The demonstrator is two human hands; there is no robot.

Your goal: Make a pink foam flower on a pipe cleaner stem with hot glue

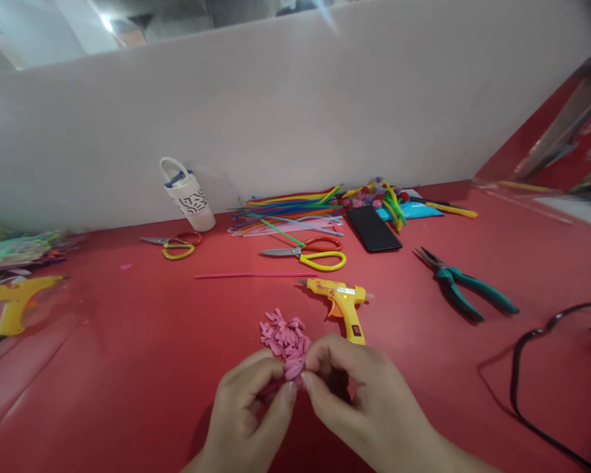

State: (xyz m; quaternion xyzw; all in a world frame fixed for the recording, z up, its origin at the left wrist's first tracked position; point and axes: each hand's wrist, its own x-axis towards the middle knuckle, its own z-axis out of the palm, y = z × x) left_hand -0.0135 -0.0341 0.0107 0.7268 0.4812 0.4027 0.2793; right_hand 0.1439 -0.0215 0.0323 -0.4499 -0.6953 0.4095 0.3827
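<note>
Low in the head view, my left hand and my right hand meet over the red table. Both pinch a small pink petal piece between thumb and fingers. It touches the near edge of a pile of pink petal pieces lying on the table just beyond my fingertips. A yellow glue gun stands right behind my right hand, nozzle pointing left. A long pink pipe cleaner lies flat beyond the pile.
Yellow-handled scissors and a second pair lie farther back, with a bundle of coloured pipe cleaners, a black phone, a white cup, green pliers, another glue gun at left and a black cable at right.
</note>
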